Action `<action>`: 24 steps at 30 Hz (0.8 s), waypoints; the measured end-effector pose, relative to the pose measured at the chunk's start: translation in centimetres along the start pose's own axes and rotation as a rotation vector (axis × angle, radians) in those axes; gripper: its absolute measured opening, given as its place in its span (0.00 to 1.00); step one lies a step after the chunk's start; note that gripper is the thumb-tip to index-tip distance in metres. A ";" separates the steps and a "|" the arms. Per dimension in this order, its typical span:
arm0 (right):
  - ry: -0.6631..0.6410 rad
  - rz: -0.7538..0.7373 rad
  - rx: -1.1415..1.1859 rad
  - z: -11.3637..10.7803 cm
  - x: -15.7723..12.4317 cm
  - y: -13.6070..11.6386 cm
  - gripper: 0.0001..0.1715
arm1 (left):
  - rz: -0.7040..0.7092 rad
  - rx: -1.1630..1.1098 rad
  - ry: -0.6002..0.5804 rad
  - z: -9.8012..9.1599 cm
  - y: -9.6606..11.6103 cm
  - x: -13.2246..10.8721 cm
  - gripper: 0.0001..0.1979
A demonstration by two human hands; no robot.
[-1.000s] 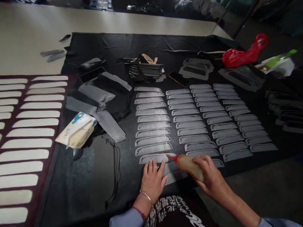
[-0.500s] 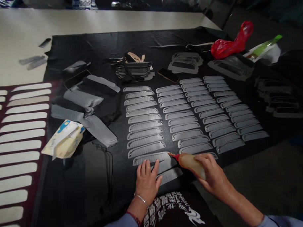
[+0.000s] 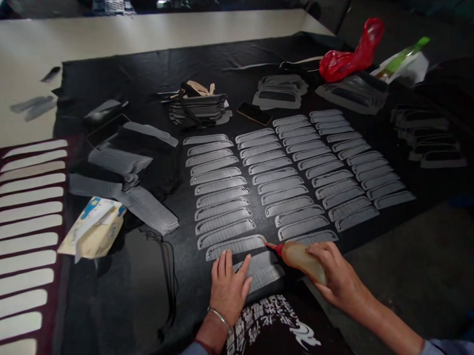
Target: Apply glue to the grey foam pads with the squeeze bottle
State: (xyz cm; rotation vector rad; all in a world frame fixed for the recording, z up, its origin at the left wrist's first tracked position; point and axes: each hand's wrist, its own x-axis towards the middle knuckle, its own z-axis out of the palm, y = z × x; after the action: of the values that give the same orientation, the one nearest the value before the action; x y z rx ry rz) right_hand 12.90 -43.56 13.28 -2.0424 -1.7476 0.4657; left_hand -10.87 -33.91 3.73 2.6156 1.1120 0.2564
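Note:
My right hand (image 3: 337, 275) is wrapped round a glue bottle (image 3: 304, 259), a translucent squeeze bottle with a red nozzle. Its tip touches or hovers just over the right end of a grey curved strip (image 3: 235, 246); I cannot tell which. A dark line of glue follows that strip's upper edge. My left hand (image 3: 229, 284) lies with fingers spread at the lower edge of the same strip. Partly beneath it are wider grey pieces (image 3: 263, 272). Beyond, several columns of similar strips (image 3: 273, 168) lie on the black sheet, many with dark lines along their edges.
A phone (image 3: 254, 113) and a tied stack of pieces (image 3: 199, 107) lie farther back. At left are loose grey bundles (image 3: 152, 211), a yellow-and-white packet (image 3: 93, 231) and a dark red board with white strips (image 3: 28, 205). A red plastic bag (image 3: 345, 62) sits back right.
The bottle tip has moved along the strip's right end and slightly down, in my right hand. My left hand stays about where it was. The camera view has shifted a little.

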 end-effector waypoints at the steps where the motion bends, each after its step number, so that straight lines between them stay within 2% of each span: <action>1: 0.009 0.006 0.015 0.1 0.0 0.1 0.23 | 0.001 -0.002 0.002 0.0 0.0 0.0 0.25; 4: 0.108 0.125 0.112 0.9 0.4 0.2 0.19 | 0.011 0.002 0.005 -0.1 -0.1 0.0 0.25; 6: 0.222 0.362 0.255 1.4 1.0 0.0 0.18 | 0.021 0.013 0.000 -0.1 -0.1 0.0 0.25; 9: 0.372 0.740 0.593 1.6 1.9 -0.6 0.23 | 0.024 0.042 -0.004 -0.2 -0.1 0.0 0.26; 11: 0.424 0.849 0.779 1.5 2.4 -1.0 0.27 | 0.020 0.070 0.002 -0.1 -0.1 0.0 0.26; 15: 0.428 0.885 0.885 0.9 2.4 -1.5 0.30 | 0.041 0.099 0.045 0.4 -0.1 -0.1 0.25; 20: 0.423 0.884 0.892 0.9 1.8 -2.6 0.29 | 0.151 0.048 0.173 0.9 -0.3 -1.0 0.16; 24: 0.451 0.884 0.843 1.3 1.1 -4.0 0.28 | 0.261 -0.042 0.117 1.2 -0.4 -1.9 0.16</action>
State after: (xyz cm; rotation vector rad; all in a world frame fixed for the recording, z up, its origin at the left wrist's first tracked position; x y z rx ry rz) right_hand 9.05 -41.79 14.20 -1.9116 -0.2126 0.7440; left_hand -12.15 -35.27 2.38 2.7352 0.7870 0.4880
